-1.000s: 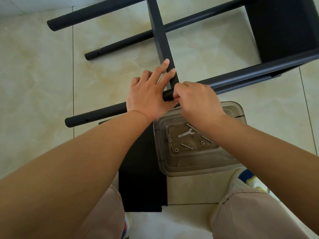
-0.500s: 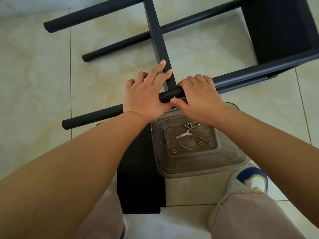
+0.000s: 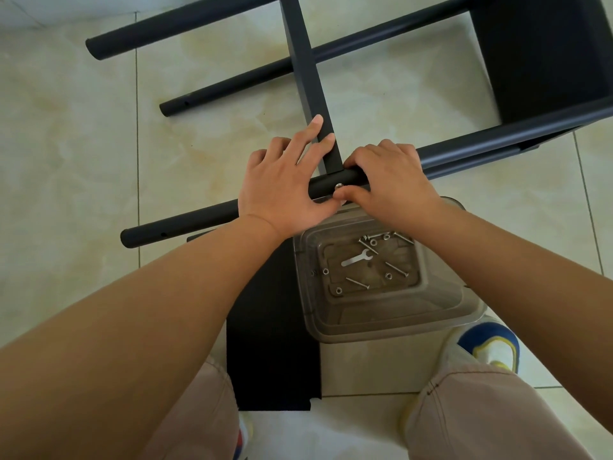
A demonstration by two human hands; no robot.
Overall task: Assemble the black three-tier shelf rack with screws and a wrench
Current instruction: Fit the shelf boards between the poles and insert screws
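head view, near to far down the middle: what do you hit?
Black panel → clear tray → wrench → screw head on the nearest tube → crossbar.

We see the rack tubes (image 3: 185, 224) as matt black painted metal, smooth, faint sheen. The flat crossbar (image 3: 303, 61) has the same matt black finish. We note a shiny silver metal screw head (image 3: 338, 185) on the tube. The bin (image 3: 381, 313) is clear smoky plastic, glossy. Wrench (image 3: 356, 258) and loose screws (image 3: 396, 268) inside look bright bare metal. The floor (image 3: 66, 161) is glossy beige marbled tile. The black panel (image 3: 265, 343) reads matt. Trousers (image 3: 481, 410) are pale woven cloth.
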